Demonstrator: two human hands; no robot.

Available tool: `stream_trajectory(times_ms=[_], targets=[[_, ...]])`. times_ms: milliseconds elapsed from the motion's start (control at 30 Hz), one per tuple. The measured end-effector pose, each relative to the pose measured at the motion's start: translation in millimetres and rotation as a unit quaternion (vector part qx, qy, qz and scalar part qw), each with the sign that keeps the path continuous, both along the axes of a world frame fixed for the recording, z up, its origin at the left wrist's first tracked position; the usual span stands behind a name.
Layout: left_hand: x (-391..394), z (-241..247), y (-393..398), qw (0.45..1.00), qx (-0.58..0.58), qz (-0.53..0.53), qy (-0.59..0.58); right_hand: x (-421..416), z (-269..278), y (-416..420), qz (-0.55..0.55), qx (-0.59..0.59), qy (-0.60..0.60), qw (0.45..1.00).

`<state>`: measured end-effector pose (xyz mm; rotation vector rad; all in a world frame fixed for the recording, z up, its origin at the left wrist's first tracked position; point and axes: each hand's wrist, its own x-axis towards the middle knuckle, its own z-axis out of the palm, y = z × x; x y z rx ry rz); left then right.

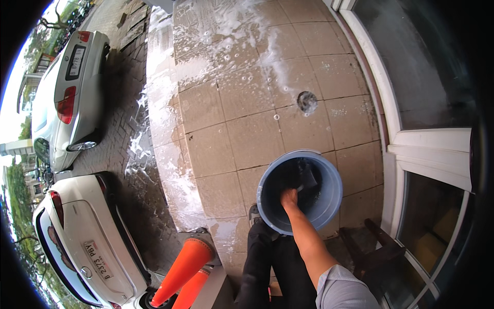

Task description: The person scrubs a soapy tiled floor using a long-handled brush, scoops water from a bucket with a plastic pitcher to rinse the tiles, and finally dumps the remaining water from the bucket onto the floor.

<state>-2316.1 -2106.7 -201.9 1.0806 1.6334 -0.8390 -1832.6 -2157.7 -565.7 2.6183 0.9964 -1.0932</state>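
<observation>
A blue plastic bucket (pixel 335 193) stands on the tiled floor close before my feet. My right hand (pixel 289 197) reaches down inside it, beside a dark scoop-like thing (pixel 308 177) in the shadowed interior; the fingers are partly hidden, and whether they grip its handle is unclear. My left hand is out of view. White suds (pixel 235 23) and wet streaks spread over the tiles (pixel 251 135) beyond the bucket and along the step at left.
Orange traffic cones (pixel 185 266) lean in view at lower left. Two light-coloured cars (pixel 88 239) are parked on the paving at left. A dark wooden stool (pixel 370 247) and white-framed glass panels (pixel 420 146) are at right. A round drain (pixel 307 101) lies in the floor.
</observation>
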Motion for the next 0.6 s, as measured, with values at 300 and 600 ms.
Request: stream_trajectory(times_ms=[300,600], targets=[[2,1,-21,1.0,0.003,-0.006,-0.004,63,35,-37,-0.361,0.318,0.204,0.852],[42,-1,-27,0.993,-0.005,-0.082,-0.089,110,280,-213,-0.528,0.509,0.321,0.599]])
